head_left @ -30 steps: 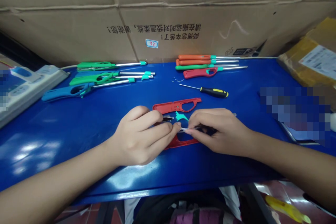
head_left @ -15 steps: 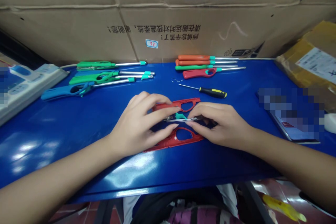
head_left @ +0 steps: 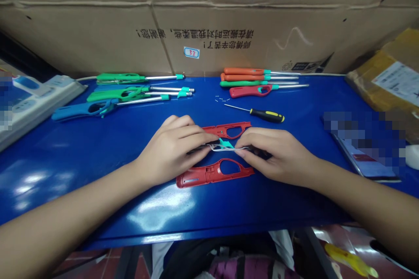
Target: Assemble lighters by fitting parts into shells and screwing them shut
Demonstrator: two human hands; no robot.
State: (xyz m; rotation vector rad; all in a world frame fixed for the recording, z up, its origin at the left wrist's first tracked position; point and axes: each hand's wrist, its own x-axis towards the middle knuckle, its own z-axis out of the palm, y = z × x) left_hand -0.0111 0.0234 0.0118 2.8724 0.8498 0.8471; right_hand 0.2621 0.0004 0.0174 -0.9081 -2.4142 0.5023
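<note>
Your left hand (head_left: 173, 150) has drawn its thumb and fingers in from the wider spread of half a second ago, so the nearer red plastic half-shell (head_left: 215, 174), partly covered then, lies almost wholly exposed. Your right hand (head_left: 278, 154) stays in about the same spot, its thumb and forefinger pinching a pair of thin white wires (head_left: 224, 149). Your left fingers stand narrow at the other end of those wires, but you hide most of what is there, so I cannot tell what they grip. Something dark sits inside your right hand, too covered to make out. Between your hands, just behind the wires, is a small turquoise plastic piece (head_left: 225, 142). On the glossy blue surface (head_left: 108, 152), the wires run between that nearer half-shell and a farther red plastic half-shell (head_left: 213, 131), which your left fingers partly cover. Beyond them lies a black-and-yellow screwdriver (head_left: 267, 115), its shaft pointing to your left. Farther back, a red plastic lighter with a metal tube (head_left: 247, 91) lies right of centre and a blue plastic lighter with a metal tube (head_left: 81, 111) lies to the left.
</note>
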